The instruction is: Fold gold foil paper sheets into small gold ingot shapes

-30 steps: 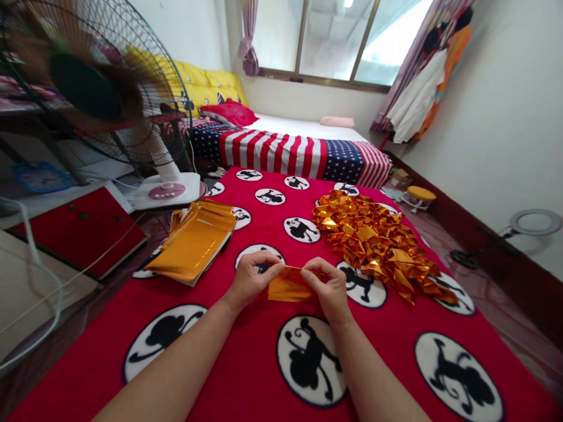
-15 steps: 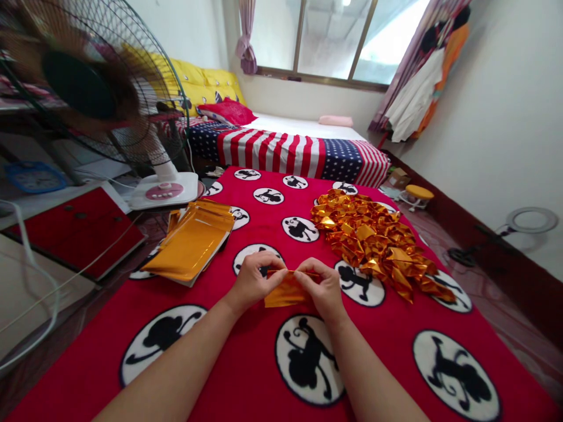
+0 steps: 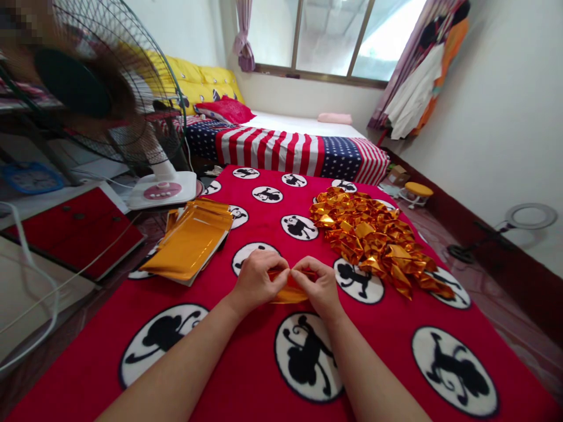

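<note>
Between my hands is a sheet of gold foil paper (image 3: 289, 293), pinched along its upper edge and partly hidden by my fingers. My left hand (image 3: 260, 276) grips it from the left, thumb against fingertips. From the right, my right hand (image 3: 317, 285) pinches the same edge, and the thumbs almost meet. On the left lies a stack of flat gold foil paper (image 3: 191, 239). A heap of folded, shiny gold foil pieces (image 3: 367, 237) spreads over the cloth at the right.
A red cloth (image 3: 229, 363) with round black-and-white figures covers the surface under my hands. An electric fan (image 3: 165, 187) stands at the left, its blades blurred. Behind is a bed (image 3: 281, 149) with a striped cover. A yellow stool (image 3: 417, 189) and ring light (image 3: 531, 216) stand right.
My fingertips have drawn closer together at the middle of the paper's upper edge. The lower part of the paper has curled up and shows less. The view has shifted slightly.
</note>
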Available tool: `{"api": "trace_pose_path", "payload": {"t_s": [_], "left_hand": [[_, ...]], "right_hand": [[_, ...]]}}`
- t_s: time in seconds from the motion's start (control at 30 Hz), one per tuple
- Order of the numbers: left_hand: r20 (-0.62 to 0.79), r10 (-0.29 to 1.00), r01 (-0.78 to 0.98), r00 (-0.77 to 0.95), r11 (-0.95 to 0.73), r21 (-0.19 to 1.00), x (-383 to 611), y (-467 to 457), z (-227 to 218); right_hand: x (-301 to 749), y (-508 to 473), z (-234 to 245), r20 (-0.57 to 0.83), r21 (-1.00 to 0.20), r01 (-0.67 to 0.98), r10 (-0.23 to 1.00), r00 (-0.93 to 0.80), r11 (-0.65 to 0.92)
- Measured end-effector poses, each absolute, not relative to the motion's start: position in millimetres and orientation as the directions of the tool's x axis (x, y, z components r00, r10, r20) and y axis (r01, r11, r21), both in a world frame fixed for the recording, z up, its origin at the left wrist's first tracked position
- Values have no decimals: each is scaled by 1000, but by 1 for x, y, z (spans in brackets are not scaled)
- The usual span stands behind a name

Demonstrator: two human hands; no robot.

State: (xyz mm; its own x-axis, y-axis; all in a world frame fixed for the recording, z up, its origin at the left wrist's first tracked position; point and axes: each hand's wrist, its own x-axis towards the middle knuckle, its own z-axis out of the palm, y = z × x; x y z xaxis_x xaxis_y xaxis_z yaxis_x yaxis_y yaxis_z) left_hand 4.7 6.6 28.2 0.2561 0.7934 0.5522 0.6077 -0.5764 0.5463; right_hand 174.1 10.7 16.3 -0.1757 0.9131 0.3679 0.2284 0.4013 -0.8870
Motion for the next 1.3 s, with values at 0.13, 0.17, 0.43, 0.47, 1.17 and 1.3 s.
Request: {"api": "trace_pose_path", "payload": {"t_s": [0.13,0.17,0.43,0.47,1.17,1.3], "left_hand": [[540,796,630,274,-573,525,2,9,25],[541,796,632,273,-572,523,1,9,25],[544,795,620,269,-574,534,0,10,20],[544,796,617,266,-574,539,0,10,20],[484,860,516,161,-491,702,-5,15,22],[499,841,564,209,-520,641,-2,11,22]], "right_hand": [[171,13,21,455,-729,454,858,-236,512],[171,13,23,478,-674,501,837,-266,544],[173,18,30,482,-538,588,793,-373,604],[174,18,29,478,-548,582,796,-372,601],[182,23,31,435,-756,407,857,-276,514],[172,20,23,414,-684,516,857,-307,516]]}}
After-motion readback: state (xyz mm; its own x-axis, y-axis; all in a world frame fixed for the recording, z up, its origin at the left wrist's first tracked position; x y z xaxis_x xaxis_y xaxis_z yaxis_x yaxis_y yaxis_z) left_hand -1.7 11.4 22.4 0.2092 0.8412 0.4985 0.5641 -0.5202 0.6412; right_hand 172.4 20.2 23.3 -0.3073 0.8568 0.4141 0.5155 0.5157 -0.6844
